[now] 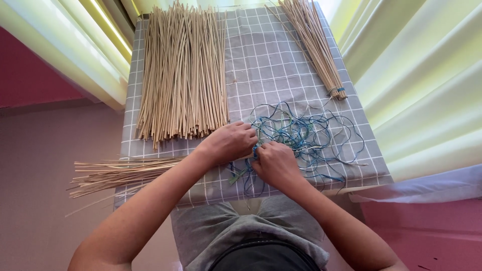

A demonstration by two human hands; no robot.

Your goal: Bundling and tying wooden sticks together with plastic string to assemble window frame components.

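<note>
Two hands meet near the middle of the frame, over a bench (pixel 261 65) with a grey checked cloth on it. The left hand (pixel 228 142) is curled shut, and the right hand (pixel 273 163) is curled shut too. Both pinch the end of a bunch of thin sticks (pixel 118 173), right where a bit of blue string wraps it. This bunch lies flat and sideways. Its long way runs from the hands out to the left edge of the frame, where the loose ends spread past the bench. So the sticks lie to the left of the hands, and the left hand is the nearer one to them. A messy tangle of blue strings (pixel 301 133) lies just right of the hands, touching them. A big pile of sticks (pixel 183 75) fills the upper left of the bench. A smaller tied bunch (pixel 316 45) lies at the upper right.
</note>
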